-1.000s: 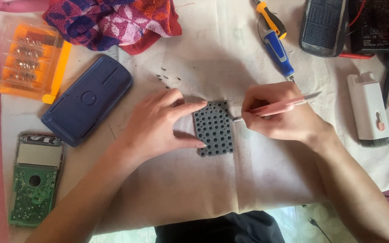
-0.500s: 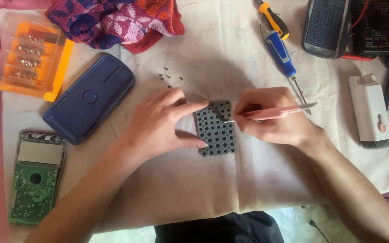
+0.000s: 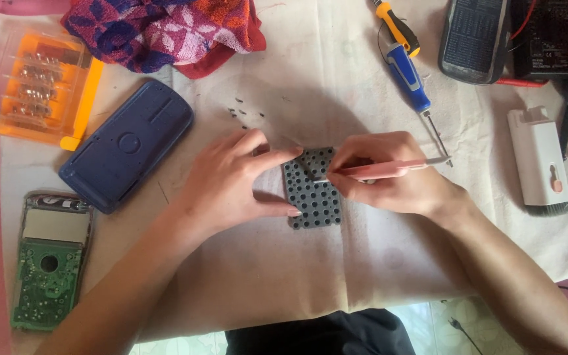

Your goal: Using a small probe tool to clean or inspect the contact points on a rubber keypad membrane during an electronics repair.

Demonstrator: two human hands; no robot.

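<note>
A grey rubber keypad mat [image 3: 311,194] with rows of round bumps lies on the white cloth [image 3: 310,263] in the middle. My left hand [image 3: 235,184] rests on the cloth at its left edge, thumb and forefinger pinching the mat's side. My right hand [image 3: 389,177] holds a pink tweezer-like tool [image 3: 379,169] level, its tip touching the top of the mat. Several tiny dark screws [image 3: 244,115] lie scattered just above my left hand.
A blue back cover [image 3: 126,144] and a green circuit board in its frame [image 3: 47,263] lie at the left. An orange bit case [image 3: 41,89], a patterned cloth [image 3: 159,29], two screwdrivers [image 3: 409,72], a white cleaning brush [image 3: 539,158] and black devices [image 3: 474,39] ring the work area.
My right hand has moved left and the pink tool's tip has slid onto the top of the mat. My left hand stays on the mat's left side.
</note>
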